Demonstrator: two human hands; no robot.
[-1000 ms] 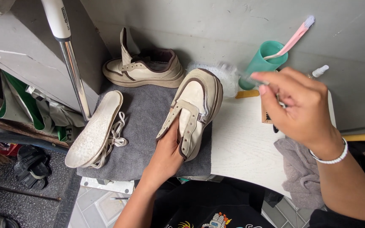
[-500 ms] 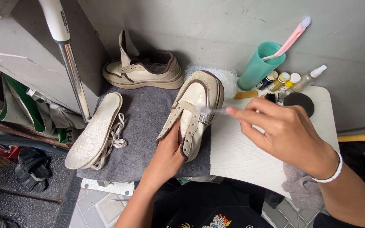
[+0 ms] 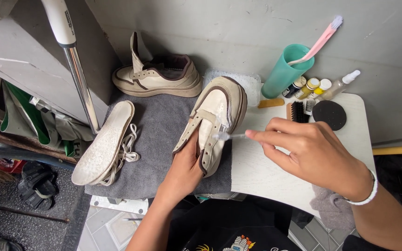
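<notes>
Far left: a metal pole (image 3: pixel 77 74) w/ white grip leans by the wall, dark sandals (image 3: pixel 36 183) on the floor below it. On the grey towel (image 3: pixel 157 135) at left lies an insole (image 3: pixel 102 143), pale, w/ white laces (image 3: pixel 125 151) touching its right edge. Far side of the towel, a second cream shoe (image 3: pixel 157 76) w/ brown trim stands upright, near the wall.

Centre: the cream shoe (image 3: pixel 212 123) being worked on, toe pointing far, tilted on its side at the towel's right edge, partly over the white table (image 3: pixel 266 172). Left hand (image 3: pixel 187 167) is closed around its heel/collar end, fingers inside the opening. Right hand (image 3: pixel 315 155) pinches a small clear brush (image 3: pixel 226 136), fingers narrow, bristle end touching the shoe's upper approx. mid-length.

Right, far part of the table: clear tray (image 3: pixel 250 81) behind the shoe's toe, teal cup (image 3: pixel 284 72) holding a pink toothbrush (image 3: pixel 319 41), small paint bottles (image 3: pixel 312 87), a spray bottle (image 3: pixel 343 83), a dark-bristle brush (image 3: pixel 298 112), a black round pad (image 3: pixel 329 115). Grey cloth (image 3: pixel 331 209) at the near right edge, under the right wrist.
</notes>
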